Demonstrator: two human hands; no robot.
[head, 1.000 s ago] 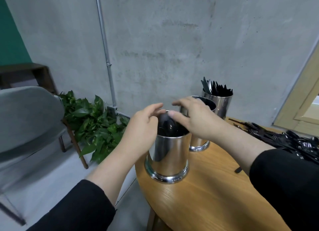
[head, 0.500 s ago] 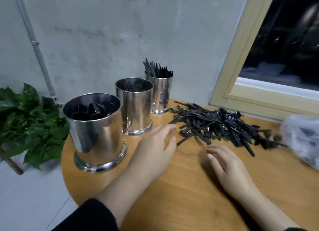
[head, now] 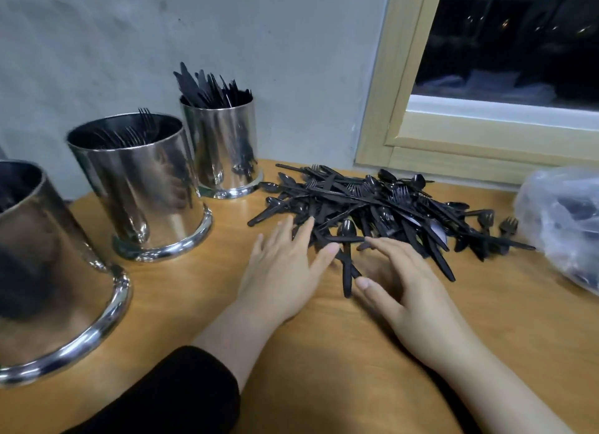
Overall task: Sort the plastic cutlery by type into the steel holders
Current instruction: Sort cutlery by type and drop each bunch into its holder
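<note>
Two hands flat and spread at the near edge of the tangled black plastic cutlery pile [head: 382, 209], mid-table: left hand [head: 285, 271], right hand [head: 405, 281], grip empty. Pieces light, stiff, slippery, interlocked; likely best pinched by handle, e.g. loose black spoon [head: 346, 255].

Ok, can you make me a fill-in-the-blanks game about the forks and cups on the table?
The holder by the wall holds ___.
The middle holder holds ___.
The cutlery pile lies on the ___ table.
Both hands, left hand and right hand, are ___, holding nothing.

Missing words: knives, forks, wooden, open
</note>
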